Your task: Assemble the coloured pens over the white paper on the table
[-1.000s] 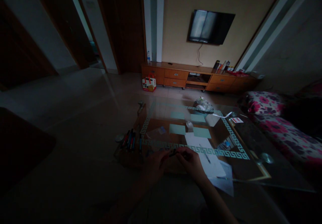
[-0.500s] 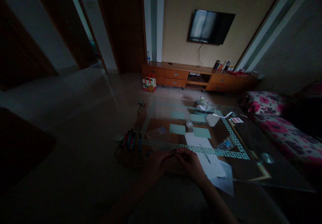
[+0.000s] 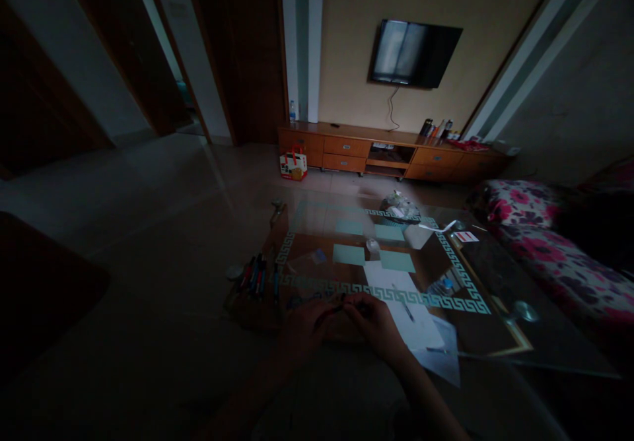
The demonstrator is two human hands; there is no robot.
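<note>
Over the near edge of the glass table (image 3: 317, 226), both hands meet at a thin dark pen (image 3: 339, 308), mostly covered by fingers. My left hand (image 3: 304, 322) is closed around one end of it. With thumb and fingers pinched together, my right hand (image 3: 369, 319) grips the other end. Dim light hides the pen's details. Left of the hands lies a group of red, blue and black pens (image 3: 255, 277). White paper sheets (image 3: 419, 325) lie to the right, with another pen (image 3: 409, 311) on top.
A bottle with a blue cap (image 3: 446, 286) appears right of the paper. Farther back are a crumpled plastic bag (image 3: 399, 206) and a red-and-white card (image 3: 466, 236). A flowered sofa (image 3: 559, 243) stands at the right, a low TV cabinet (image 3: 347, 145) beyond the table.
Both hands stay together at nearly the same place. The pen between them shows less of its reddish length than before, with the left hand turned slightly.
</note>
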